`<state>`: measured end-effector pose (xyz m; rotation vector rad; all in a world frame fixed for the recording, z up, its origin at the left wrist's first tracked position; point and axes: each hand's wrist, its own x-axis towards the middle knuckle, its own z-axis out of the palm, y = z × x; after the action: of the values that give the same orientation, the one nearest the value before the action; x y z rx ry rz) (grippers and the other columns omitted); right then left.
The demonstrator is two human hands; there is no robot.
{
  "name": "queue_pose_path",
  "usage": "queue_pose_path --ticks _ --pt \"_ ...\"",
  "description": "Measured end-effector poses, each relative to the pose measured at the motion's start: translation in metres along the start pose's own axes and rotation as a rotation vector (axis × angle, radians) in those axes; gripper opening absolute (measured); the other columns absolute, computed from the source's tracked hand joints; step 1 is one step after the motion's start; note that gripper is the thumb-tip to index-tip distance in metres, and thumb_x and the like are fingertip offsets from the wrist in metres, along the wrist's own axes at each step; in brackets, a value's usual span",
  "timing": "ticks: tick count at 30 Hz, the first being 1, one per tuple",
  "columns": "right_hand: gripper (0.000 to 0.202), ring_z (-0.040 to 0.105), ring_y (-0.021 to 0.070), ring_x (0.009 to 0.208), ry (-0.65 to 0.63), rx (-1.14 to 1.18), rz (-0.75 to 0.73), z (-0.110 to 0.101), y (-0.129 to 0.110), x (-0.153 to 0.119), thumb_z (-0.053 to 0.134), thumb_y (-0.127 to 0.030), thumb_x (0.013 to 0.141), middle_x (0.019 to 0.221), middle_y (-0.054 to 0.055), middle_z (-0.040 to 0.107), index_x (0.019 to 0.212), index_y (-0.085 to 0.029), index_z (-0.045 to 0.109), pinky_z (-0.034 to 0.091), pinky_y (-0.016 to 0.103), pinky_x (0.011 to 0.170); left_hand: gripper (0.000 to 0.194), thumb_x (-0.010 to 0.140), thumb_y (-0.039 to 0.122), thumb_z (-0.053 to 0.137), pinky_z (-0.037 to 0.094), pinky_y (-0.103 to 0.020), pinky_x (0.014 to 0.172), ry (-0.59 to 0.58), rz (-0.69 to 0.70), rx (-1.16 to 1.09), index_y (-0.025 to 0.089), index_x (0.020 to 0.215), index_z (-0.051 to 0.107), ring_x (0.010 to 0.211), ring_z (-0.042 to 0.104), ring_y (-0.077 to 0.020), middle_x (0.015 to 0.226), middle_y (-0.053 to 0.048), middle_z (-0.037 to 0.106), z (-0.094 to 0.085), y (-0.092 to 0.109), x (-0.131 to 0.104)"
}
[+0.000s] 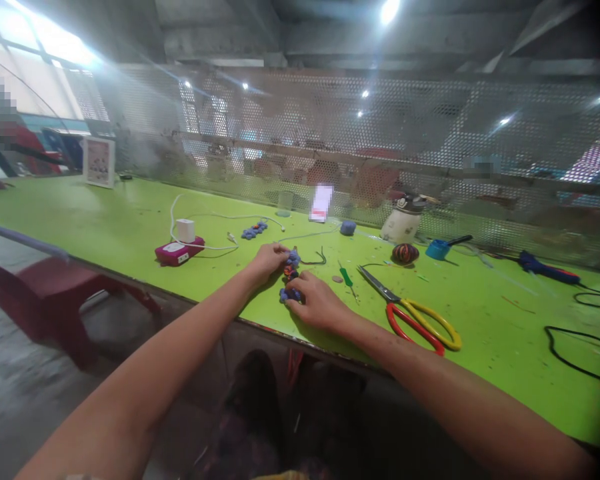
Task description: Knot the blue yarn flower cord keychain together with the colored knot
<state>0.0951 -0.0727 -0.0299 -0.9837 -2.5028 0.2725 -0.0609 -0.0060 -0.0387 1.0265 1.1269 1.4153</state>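
A small crocheted piece of blue and dark orange yarn (pixel 291 257) lies near the front edge of the green table, between my two hands. My left hand (pixel 269 261) pinches its upper end from the left. From the right, the fingers of my right hand (pixel 316 300) are closed on its lower part and hide some of it. A dark yarn tail (pixel 321 255) curls away at its right. Farther back lies a similar blue crocheted strip (pixel 255 231). Right of my hands are a green-handled hook-like tool (pixel 347 277) and a coin-like disc (pixel 337 279).
Large scissors (pixel 393 297) with red and yellow handles lie at right. Behind are a multicoloured yarn ball (pixel 405 253), a blue yarn ball (pixel 348 228), a lit phone (pixel 321 203), a jug (pixel 403 220) and a glue gun (pixel 547 269). A pink socket block (pixel 173 253) with white cable sits left.
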Motion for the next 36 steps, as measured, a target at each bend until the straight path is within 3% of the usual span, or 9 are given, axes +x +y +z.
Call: queue_pose_path --ticks 5,8,14,19,24,29,33,36 --pt "0.023 0.055 0.0194 0.085 -0.012 0.082 -0.120 -0.004 0.001 0.000 0.061 -0.017 0.075 0.094 0.009 0.060 0.095 -0.015 0.071 0.044 0.032 0.079 0.013 0.074 -0.003 0.062 0.049 -0.026 0.058 -0.037 -0.010 -0.027 0.010 0.075 0.061 0.052 0.060 -0.0114 0.065 -0.007 0.067 0.002 0.003 -0.002" --pt "0.025 0.056 0.0176 0.081 0.069 0.168 -0.132 -0.009 0.005 0.003 0.061 -0.015 0.072 0.089 0.007 0.063 0.094 -0.018 0.073 0.045 0.030 0.077 0.012 0.074 -0.001 0.063 0.050 -0.025 0.058 -0.055 -0.022 -0.045 0.010 0.077 0.061 0.054 0.062 -0.0118 0.068 -0.008 0.068 0.001 0.006 -0.004" --pt "0.019 0.056 0.0161 0.069 0.278 0.353 0.223 -0.020 0.034 0.017 0.058 -0.012 0.071 0.075 0.005 0.068 0.073 -0.018 0.075 0.044 0.029 0.071 0.012 0.074 0.000 0.064 0.049 -0.022 0.054 -0.088 -0.060 -0.059 0.009 0.081 0.062 0.057 0.063 -0.0117 0.071 -0.009 0.069 -0.002 0.010 -0.005" --pt "0.013 0.056 0.0160 0.067 0.273 0.478 0.341 -0.013 0.052 0.023 0.064 -0.010 0.067 0.068 0.002 0.067 0.064 -0.021 0.072 0.046 0.032 0.072 0.011 0.075 0.000 0.064 0.049 -0.020 0.053 -0.103 -0.066 -0.072 0.010 0.079 0.062 0.057 0.062 -0.0107 0.070 -0.008 0.068 -0.001 0.009 -0.004" --pt "0.009 0.055 0.0120 0.060 0.239 0.746 0.475 -0.006 0.054 0.025 0.065 -0.024 0.076 0.067 0.004 0.065 0.070 -0.018 0.067 0.046 0.023 0.054 0.014 0.075 0.005 0.068 0.049 -0.021 0.053 -0.199 -0.069 -0.110 0.011 0.087 0.064 0.059 0.063 -0.0117 0.075 -0.008 0.069 0.000 0.011 -0.007" --pt "0.028 0.057 0.0107 0.065 0.235 0.985 0.510 -0.012 0.057 0.028 0.060 -0.042 0.083 0.081 0.007 0.067 0.077 -0.015 0.066 0.045 0.020 0.051 0.015 0.073 0.008 0.069 0.050 -0.022 0.060 -0.364 -0.078 -0.091 0.010 0.087 0.066 0.066 0.066 -0.0131 0.081 -0.009 0.070 0.005 0.011 -0.011" --pt "0.022 0.059 0.0117 0.067 0.236 1.069 0.495 -0.014 0.051 0.031 0.074 -0.033 0.071 0.082 0.005 0.069 0.084 -0.017 0.069 0.041 0.020 0.051 0.017 0.073 0.009 0.070 0.052 -0.025 0.073 -0.430 -0.076 -0.089 0.012 0.088 0.065 0.071 0.067 -0.0132 0.082 -0.007 0.070 0.011 0.009 -0.012" --pt "0.019 0.058 0.0109 0.064 0.286 1.080 0.519 -0.012 0.048 0.034 0.077 -0.025 0.065 0.073 0.003 0.068 0.079 -0.015 0.069 0.037 0.020 0.051 0.024 0.074 0.011 0.069 0.052 -0.026 0.071 -0.426 -0.092 -0.065 0.016 0.096 0.060 0.071 0.067 -0.0141 0.080 -0.007 0.070 0.010 0.009 -0.013"
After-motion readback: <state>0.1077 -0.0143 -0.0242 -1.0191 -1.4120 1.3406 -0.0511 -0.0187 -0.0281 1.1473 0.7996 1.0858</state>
